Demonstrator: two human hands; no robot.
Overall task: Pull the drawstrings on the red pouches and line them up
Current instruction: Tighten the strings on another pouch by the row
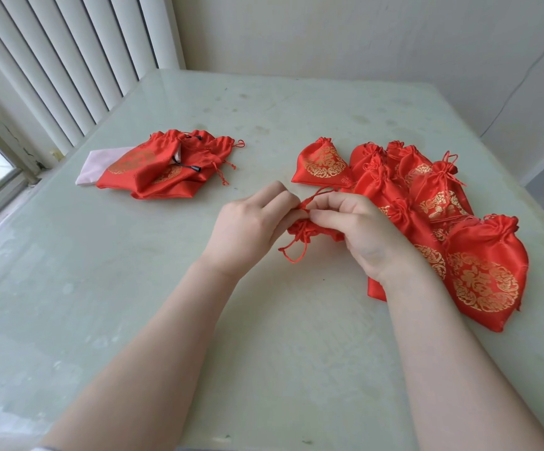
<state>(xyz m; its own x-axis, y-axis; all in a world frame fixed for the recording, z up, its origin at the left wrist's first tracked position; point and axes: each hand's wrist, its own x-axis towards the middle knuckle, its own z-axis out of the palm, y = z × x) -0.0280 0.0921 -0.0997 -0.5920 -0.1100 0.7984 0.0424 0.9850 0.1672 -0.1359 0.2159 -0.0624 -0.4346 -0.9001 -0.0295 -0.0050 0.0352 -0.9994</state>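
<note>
Both forearms over pale green glossy table (108, 288). Left hand (248, 226) and right hand (362, 232) pinch drawstring (316, 195) of red pouch (306, 231) mid-table. Cinched pouches (443, 206) right, loose pile (166, 167) left. Vertical blinds (78, 60), white wall (362, 34).

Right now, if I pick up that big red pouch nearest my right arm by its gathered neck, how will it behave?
The big red pouch would probably hang limp: its cloth creases and lies flat on the table. It looks light, with no bulge showing contents. The shiny fabric may slide in a hand, so the cinched neck seems the safer hold.
</note>
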